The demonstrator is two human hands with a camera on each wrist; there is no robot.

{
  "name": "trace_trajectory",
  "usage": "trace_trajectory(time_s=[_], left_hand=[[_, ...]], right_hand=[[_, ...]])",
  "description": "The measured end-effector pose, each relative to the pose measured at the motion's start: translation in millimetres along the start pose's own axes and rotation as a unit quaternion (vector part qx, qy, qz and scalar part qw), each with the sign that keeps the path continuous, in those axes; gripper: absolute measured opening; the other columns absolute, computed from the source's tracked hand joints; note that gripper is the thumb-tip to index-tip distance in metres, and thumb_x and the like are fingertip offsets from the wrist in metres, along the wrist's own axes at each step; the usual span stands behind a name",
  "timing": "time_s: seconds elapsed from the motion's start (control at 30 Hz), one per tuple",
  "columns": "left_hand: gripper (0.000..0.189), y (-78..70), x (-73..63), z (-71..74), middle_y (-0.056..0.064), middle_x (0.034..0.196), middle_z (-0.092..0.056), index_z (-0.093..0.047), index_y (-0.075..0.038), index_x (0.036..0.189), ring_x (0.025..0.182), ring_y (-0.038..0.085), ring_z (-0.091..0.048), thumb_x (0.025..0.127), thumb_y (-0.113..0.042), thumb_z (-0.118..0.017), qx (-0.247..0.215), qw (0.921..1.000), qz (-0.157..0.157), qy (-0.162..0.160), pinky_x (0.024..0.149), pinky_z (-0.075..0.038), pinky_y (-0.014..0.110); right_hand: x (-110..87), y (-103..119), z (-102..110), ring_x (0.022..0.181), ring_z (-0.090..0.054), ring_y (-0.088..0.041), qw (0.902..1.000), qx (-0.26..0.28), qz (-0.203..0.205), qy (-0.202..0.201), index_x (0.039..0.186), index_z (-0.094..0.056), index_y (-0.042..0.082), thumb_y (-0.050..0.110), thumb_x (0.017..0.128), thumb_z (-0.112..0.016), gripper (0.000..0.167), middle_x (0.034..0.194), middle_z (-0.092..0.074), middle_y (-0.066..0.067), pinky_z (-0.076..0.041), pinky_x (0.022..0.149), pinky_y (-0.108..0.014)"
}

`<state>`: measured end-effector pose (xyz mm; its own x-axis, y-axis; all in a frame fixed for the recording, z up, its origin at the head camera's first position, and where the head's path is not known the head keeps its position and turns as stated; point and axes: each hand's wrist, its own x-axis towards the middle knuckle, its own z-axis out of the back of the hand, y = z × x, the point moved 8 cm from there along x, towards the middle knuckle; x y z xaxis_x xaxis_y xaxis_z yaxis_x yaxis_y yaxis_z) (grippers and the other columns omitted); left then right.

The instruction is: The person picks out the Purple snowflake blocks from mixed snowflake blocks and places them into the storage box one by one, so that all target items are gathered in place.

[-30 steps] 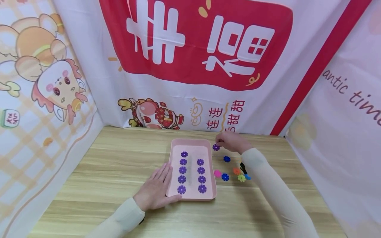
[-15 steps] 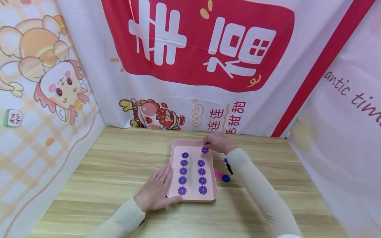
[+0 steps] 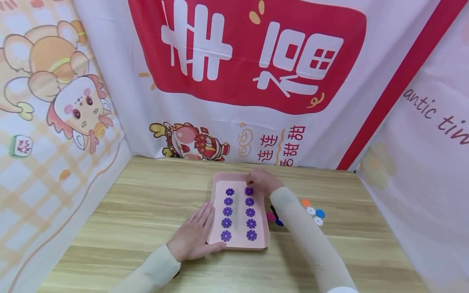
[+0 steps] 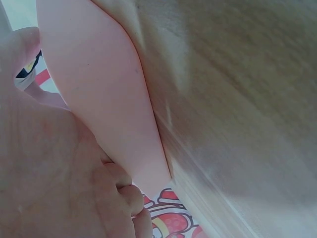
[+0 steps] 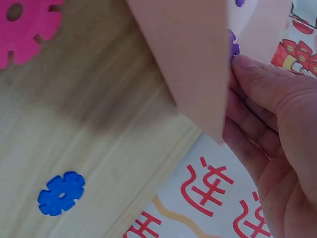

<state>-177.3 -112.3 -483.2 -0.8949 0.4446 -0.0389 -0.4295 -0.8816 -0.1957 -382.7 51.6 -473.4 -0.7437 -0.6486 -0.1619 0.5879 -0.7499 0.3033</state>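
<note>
A pink tray (image 3: pixel 239 209) lies on the wooden table with purple flower discs in two columns. My right hand (image 3: pixel 261 182) reaches over the tray's far right corner and pinches a purple disc (image 3: pixel 249 191) at the top of the right column. In the right wrist view its fingertips (image 5: pixel 242 67) touch that disc (image 5: pixel 233 47) just past the tray wall (image 5: pixel 188 54). My left hand (image 3: pixel 194 238) lies flat on the table, fingers straight along the tray's left side, thumb at the near corner. The left wrist view shows the tray side (image 4: pixel 99 89) against that hand (image 4: pixel 49 173).
Loose discs lie right of the tray: orange (image 3: pixel 305 202), white (image 3: pixel 310 211), blue (image 3: pixel 320 213), another white (image 3: pixel 318 221), and pink (image 3: pixel 270 217) and blue (image 3: pixel 279 222) partly behind my right sleeve. Printed cloth walls close in the table on three sides.
My right hand carried a purple disc from the table right of the tray leftward and down onto the top of the right column. The left hand stayed put.
</note>
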Motion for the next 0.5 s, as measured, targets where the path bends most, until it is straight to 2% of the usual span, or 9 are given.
trace_trajectory(time_s=[0.07, 0.1, 0.3, 0.4, 0.5], left_hand=[[0.111, -0.7, 0.3, 0.7, 0.028, 0.174, -0.019, -0.027, 0.009, 0.163, 0.162, 0.044, -0.024, 0.096, -0.077, -0.052, 0.000, 1.0000, 0.000, 0.000, 0.132, -0.026, 0.056], [0.111, -0.7, 0.4, 0.7, 0.028, 0.174, -0.019, -0.027, 0.009, 0.163, 0.162, 0.044, -0.024, 0.096, -0.077, -0.052, 0.000, 1.0000, -0.001, 0.000, 0.132, -0.026, 0.056], [0.113, -1.8, -0.5, 1.0, 0.028, 0.174, -0.019, -0.027, 0.009, 0.162, 0.162, 0.044, -0.023, 0.096, -0.078, -0.050, -0.002, 1.0000, -0.001, 0.003, 0.132, -0.026, 0.056], [0.112, -3.1, 1.4, 1.0, 0.028, 0.174, -0.018, -0.026, 0.009, 0.163, 0.162, 0.044, -0.023, 0.096, -0.078, -0.050, -0.002, 1.0000, -0.003, 0.008, 0.132, -0.026, 0.056], [0.112, -4.3, 5.1, 1.2, 0.028, 0.174, -0.018, -0.026, 0.010, 0.163, 0.162, 0.044, -0.023, 0.096, -0.078, -0.050, -0.003, 0.9999, -0.009, 0.007, 0.132, -0.026, 0.056]], right_hand=[[0.7, -2, -4, 0.059, -0.050, -0.006, 0.9999, -0.012, 0.000, 0.005, 0.078, -0.072, 0.002, 0.011, 0.104, -0.066, 0.028, 0.070, -0.066, -0.001, -0.049, 0.057, -0.019], [1.3, -2, -5, 0.058, -0.050, -0.005, 0.9993, -0.037, 0.009, 0.007, 0.077, -0.073, 0.003, 0.012, 0.104, -0.066, 0.029, 0.068, -0.065, 0.002, -0.048, 0.058, -0.018], [2.8, -8, -12, 0.054, -0.046, -0.006, 0.9995, -0.024, -0.016, 0.014, 0.079, -0.069, -0.003, 0.015, 0.107, -0.063, 0.033, 0.060, -0.054, 0.006, -0.045, 0.054, -0.018], [-1.6, -9, -11, 0.056, -0.049, -0.006, 0.9992, -0.033, -0.019, 0.010, 0.080, -0.073, 0.001, 0.013, 0.107, -0.062, 0.031, 0.064, -0.061, 0.003, -0.048, 0.056, -0.018], [-8.9, -8, -5, 0.063, -0.060, -0.007, 0.9987, -0.047, -0.017, 0.000, 0.087, -0.078, 0.006, 0.010, 0.105, -0.064, 0.024, 0.076, -0.073, 0.000, -0.056, 0.062, -0.020]])
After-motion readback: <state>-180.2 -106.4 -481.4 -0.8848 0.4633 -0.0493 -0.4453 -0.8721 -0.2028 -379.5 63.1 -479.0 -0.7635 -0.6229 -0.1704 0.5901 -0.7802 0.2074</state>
